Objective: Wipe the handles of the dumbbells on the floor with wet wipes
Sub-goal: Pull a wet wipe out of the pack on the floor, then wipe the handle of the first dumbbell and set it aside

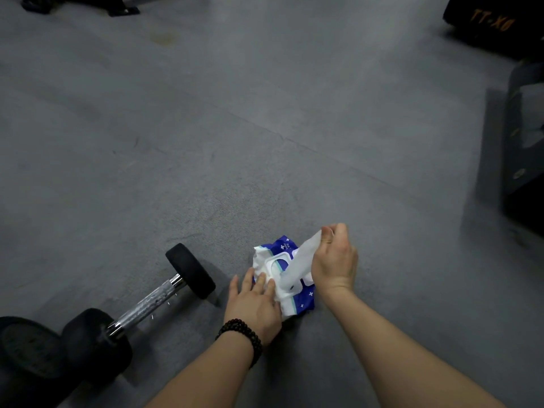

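Note:
A blue and white pack of wet wipes point(300, 301) lies on the grey floor point(235, 142), its white lid flipped open. My left hand point(253, 304), with a dark bead bracelet on the wrist, presses flat on the pack's near left side. My right hand point(335, 260) pinches a white wipe point(300, 260) that stretches up out of the pack's opening. A dumbbell point(141, 304) with black round ends and a knurled chrome handle point(150, 301) lies on the floor to the left of my hands. Another black dumbbell end point(26, 348) shows at the lower left edge.
Black gym equipment with orange lettering point(491, 22) stands at the top right. A dark grey machine base point(521, 148) lines the right edge. A black frame foot point(82, 4) sits at the top left.

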### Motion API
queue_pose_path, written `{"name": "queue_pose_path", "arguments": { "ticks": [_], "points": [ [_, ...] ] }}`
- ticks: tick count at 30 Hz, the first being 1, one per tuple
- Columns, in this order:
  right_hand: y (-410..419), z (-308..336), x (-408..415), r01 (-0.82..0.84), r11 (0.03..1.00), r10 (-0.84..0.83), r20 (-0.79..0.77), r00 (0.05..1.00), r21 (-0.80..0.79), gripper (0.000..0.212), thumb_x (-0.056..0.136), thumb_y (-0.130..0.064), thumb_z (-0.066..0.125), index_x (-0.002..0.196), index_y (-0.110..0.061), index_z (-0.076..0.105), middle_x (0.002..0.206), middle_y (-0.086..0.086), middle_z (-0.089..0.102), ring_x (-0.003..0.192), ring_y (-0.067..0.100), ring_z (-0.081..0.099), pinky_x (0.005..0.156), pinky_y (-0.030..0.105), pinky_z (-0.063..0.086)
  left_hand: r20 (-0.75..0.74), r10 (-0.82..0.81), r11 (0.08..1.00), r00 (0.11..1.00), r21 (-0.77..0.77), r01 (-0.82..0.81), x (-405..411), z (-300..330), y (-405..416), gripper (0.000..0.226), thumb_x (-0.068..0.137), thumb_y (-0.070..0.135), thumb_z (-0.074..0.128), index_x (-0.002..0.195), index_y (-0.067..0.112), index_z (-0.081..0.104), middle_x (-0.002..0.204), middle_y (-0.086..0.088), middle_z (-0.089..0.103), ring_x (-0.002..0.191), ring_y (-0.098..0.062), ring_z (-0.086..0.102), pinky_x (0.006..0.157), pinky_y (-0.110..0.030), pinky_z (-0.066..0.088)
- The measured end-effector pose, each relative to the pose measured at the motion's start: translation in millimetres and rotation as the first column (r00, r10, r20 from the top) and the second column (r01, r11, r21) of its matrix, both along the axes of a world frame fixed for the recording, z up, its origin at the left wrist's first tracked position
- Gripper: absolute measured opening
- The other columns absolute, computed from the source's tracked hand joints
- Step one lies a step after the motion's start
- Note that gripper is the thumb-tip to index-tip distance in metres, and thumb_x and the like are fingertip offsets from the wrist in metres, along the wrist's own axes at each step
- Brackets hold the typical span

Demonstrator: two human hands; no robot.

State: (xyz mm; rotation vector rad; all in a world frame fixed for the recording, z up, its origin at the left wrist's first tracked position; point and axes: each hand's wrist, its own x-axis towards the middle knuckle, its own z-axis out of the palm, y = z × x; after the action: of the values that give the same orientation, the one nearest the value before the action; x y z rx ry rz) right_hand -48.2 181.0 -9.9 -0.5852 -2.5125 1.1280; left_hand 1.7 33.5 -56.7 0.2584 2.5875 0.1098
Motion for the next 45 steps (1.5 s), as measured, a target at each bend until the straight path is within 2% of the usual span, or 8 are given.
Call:
{"name": "queue_pose_path", "arguments": {
  "ticks": [8,14,21,24,31,35,39,45],
  "points": [
    [-9.7,4.6,0.8,-0.203,0.978,0.207,-0.110,0.972,0.046,0.019,0.099,-0.020,0.054,0.091,-0.005,0.061,0.073,0.015,0.064,0.066,0.037,0.058,0.058,0.043,0.043,-0.211,0.114,0.978,0.971,0.194,-0.073,-15.5,23.1,10.1,0.094,0.087,0.075,0.035,0.158,0.017,0.011,0.165,0.001,0.015,0.151,-0.017,0.011,0.122,-0.041,0.014],
    [-21.9,6.8,10.1,-0.411,0.911,0.407,-0.108,0.907,-0.017,0.035,0.092,-0.040,0.046,0.101,-0.015,0.069,0.083,0.002,0.072,0.075,0.023,0.065,0.066,0.039,0.051,-0.302,0.107,0.977,0.947,0.207,-0.045,-36.4,41.1,7.1,0.058,0.096,0.033,0.037,0.153,0.024,0.030,0.162,0.002,0.024,0.149,-0.018,0.017,0.121,-0.040,0.016],
    [13.5,-21.5,21.7,-0.306,0.946,0.241,0.406,0.882,0.104,0.062,0.092,-0.038,0.051,0.148,-0.014,0.038,0.145,0.007,0.050,0.130,0.026,0.046,0.108,0.038,0.032,-0.336,0.110,0.993,0.935,0.079,-0.089,-38.6,56.9,-34.2,0.069,0.090,0.026,0.034,0.157,0.030,0.018,0.165,0.001,0.016,0.151,-0.019,0.009,0.122,-0.045,0.005],
    [20.4,-37.0,34.5,-0.193,0.981,0.135,0.604,0.785,0.032,0.067,0.089,-0.042,0.051,0.147,-0.014,0.033,0.131,0.014,0.058,0.119,0.034,0.054,0.102,0.045,0.041,-0.351,0.104,0.994,0.930,0.028,-0.101,-37.0,61.6,-47.4,0.076,0.081,0.031,0.022,0.157,0.029,0.020,0.164,0.001,0.019,0.151,-0.019,0.011,0.122,-0.046,0.004],
    [-8.5,-35.6,51.7,-0.339,0.928,0.295,0.247,0.923,0.155,0.038,0.087,-0.034,0.054,0.120,-0.016,0.059,0.105,0.004,0.066,0.097,0.026,0.060,0.088,0.040,0.049,-0.328,0.072,0.995,0.942,-0.046,-0.092,-30.0,64.8,-65.2,0.078,0.081,0.029,0.027,0.158,0.027,0.014,0.165,-0.001,0.014,0.152,-0.019,0.008,0.122,-0.046,0.001],
    [-34.5,-43.3,59.1,-0.658,0.710,0.527,0.432,0.732,0.250,0.075,0.087,-0.055,0.025,0.150,-0.015,0.036,0.156,0.001,0.037,0.143,0.017,0.030,0.118,0.030,0.013,-0.312,0.101,0.992,0.945,-0.042,-0.120,-21.6,64.4,-76.3,0.079,0.080,0.030,0.014,0.158,0.025,0.011,0.166,0.000,0.011,0.152,-0.018,0.004,0.122,-0.046,0.000],
    [-39.3,-55.1,66.0,-0.778,0.573,0.516,0.623,0.588,0.259,0.098,0.074,-0.066,0.000,0.157,-0.015,0.008,0.165,-0.001,0.002,0.151,0.015,-0.006,0.117,0.034,-0.016,-0.345,0.110,0.991,0.932,-0.037,-0.131,-9.1,59.8,-82.3,0.081,0.077,0.031,0.011,0.157,0.026,0.019,0.165,-0.003,0.015,0.152,-0.020,0.004,0.121,-0.047,-0.001],
    [-44.1,-53.3,63.9,-0.796,0.534,0.443,0.709,0.549,0.283,0.080,0.094,-0.057,0.031,0.157,-0.014,0.007,0.166,0.001,-0.001,0.151,0.017,-0.007,0.119,0.045,-0.012,-0.376,0.102,0.987,0.921,-0.077,-0.141,1.2,47.5,-84.1,0.065,0.078,0.029,0.036,0.138,0.021,0.058,0.153,-0.008,0.042,0.146,-0.026,0.030,0.118,-0.050,0.010]
  ]
}}
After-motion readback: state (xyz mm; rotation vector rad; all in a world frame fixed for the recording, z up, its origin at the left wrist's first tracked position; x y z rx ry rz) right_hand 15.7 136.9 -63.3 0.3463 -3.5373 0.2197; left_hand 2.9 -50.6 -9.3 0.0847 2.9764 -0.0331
